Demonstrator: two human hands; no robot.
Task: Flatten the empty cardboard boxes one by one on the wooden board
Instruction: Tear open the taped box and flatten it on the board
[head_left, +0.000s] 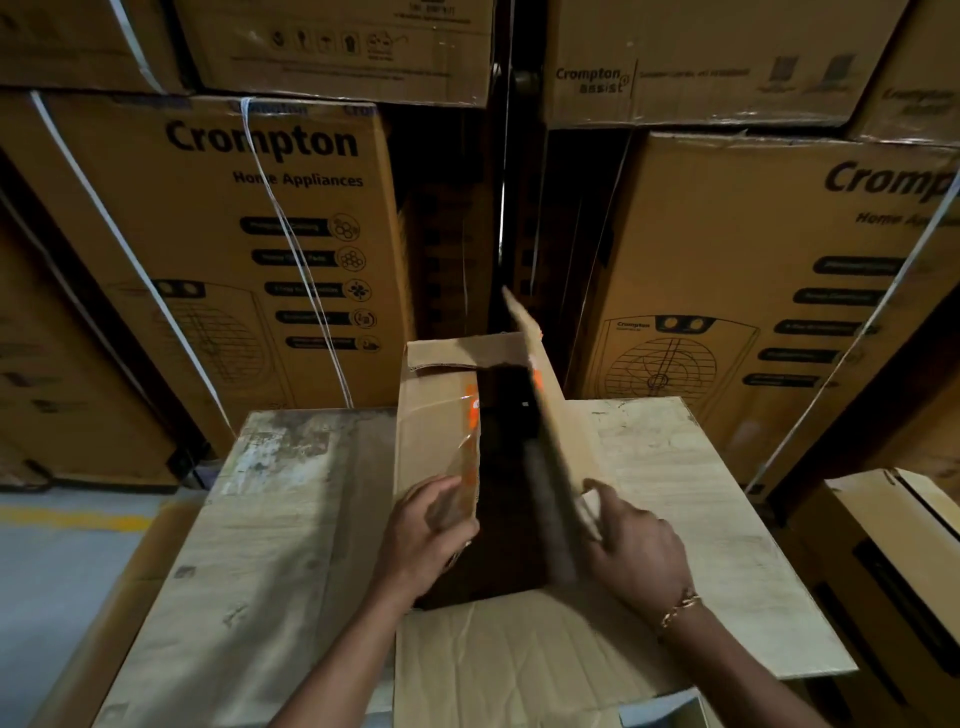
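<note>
A dim storeroom, with a pale, scuffed wooden board (675, 493) lying flat in the middle of the view. On it sits an open cardboard box (415, 447), running lengthwise away from the camera, its inside dark.

Nearest the camera, the box's near flap (519, 660) is folded out flat and creased, hanging over the board's front edge. Just past it, both bare forearms reach in. The left hand (426, 535) grips the near end of the left flap (436, 415): thumb on top, fingers curled round its inner edge, though blur softens them. That flap lies nearly level, with a strip of clear tape (467, 457) and orange marks (471, 405) along its edge. The right hand (634, 545), with a thin gold bracelet (680, 605) at the wrist, has its fingers stretched against the outer face of the right flap (550, 431). The thumb is hidden behind the cardboard, so I cannot tell whether it pinches or only presses. This flap stands up steeply, leans inward over the opening, and is smeared by motion blur.

At the far end, the far flap (462, 353) tilts back. To the right, beside the board, is another brown box (883, 545). At the left, grey floor with a yellow line (67, 519) shows. Behind everything, tall stacked boxes (234, 234) printed "Crompton Home Appliances" fill the background, bound with white straps (291, 234), with a dark gap between the stacks.
</note>
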